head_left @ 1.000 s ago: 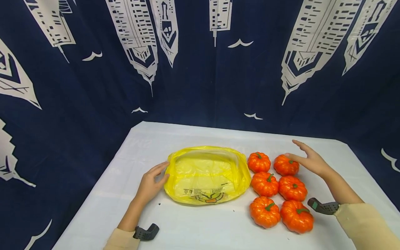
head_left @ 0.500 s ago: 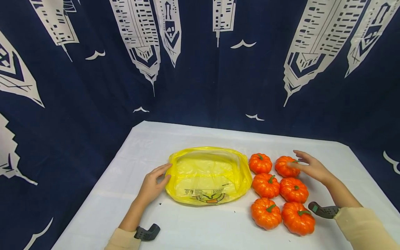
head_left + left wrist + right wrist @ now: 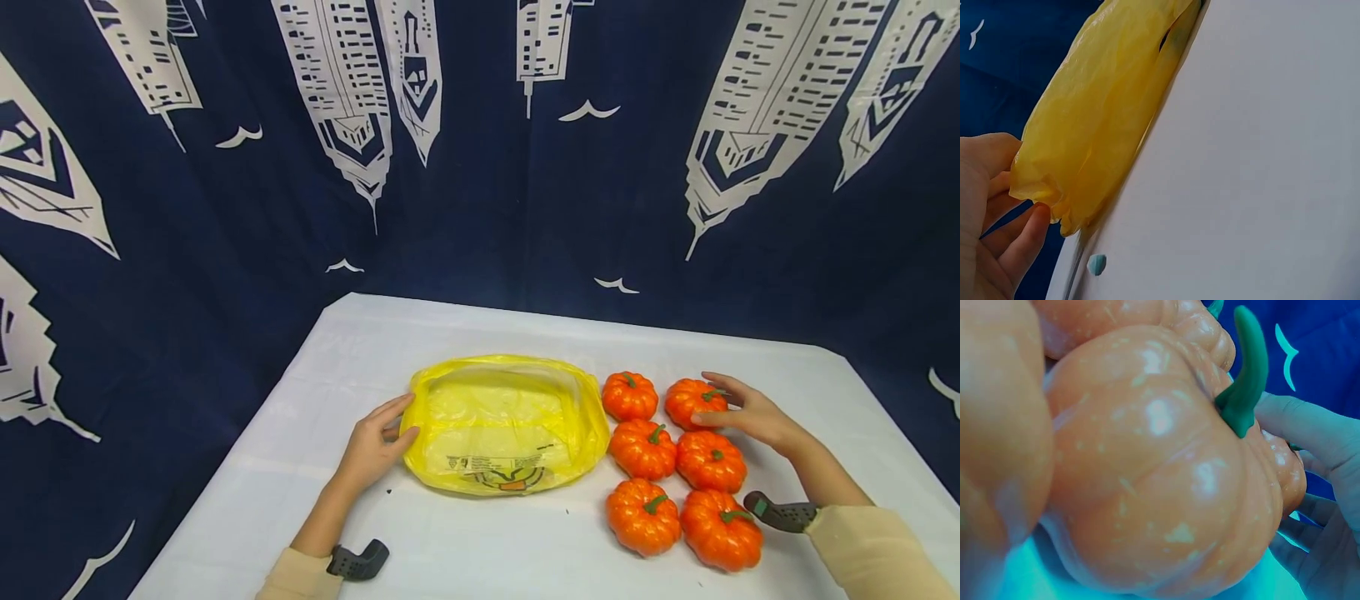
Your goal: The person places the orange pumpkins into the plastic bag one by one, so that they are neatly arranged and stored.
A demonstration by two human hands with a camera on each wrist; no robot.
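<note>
An open yellow plastic bag (image 3: pixel 495 479) lies on the white table, its mouth facing up. At its left end my left hand (image 3: pixel 372 448) holds the rim between thumb and fingers. In the left wrist view, those fingers (image 3: pixel 1029 234) touch the bag's crumpled corner (image 3: pixel 1054 187). My right hand (image 3: pixel 753 417) curves round the far right orange pumpkin (image 3: pixel 686 400), thumb on its near side and fingers behind. The right wrist view has a nearer pumpkin (image 3: pixel 1160 462) in front, partly covering the one at my right hand (image 3: pixel 1325 481).
More small pumpkins stand close together right of the bag: a far left pumpkin (image 3: pixel 628 397), two middle ones and two near ones, including a near right pumpkin (image 3: pixel 720 533). A dark blue patterned cloth (image 3: pixel 480 208) hangs behind the table (image 3: pixel 480 550).
My right hand has come down from above onto the far right pumpkin, its thumb now against it. My left thumb has moved onto the bag's rim. The view has shifted slightly.
</note>
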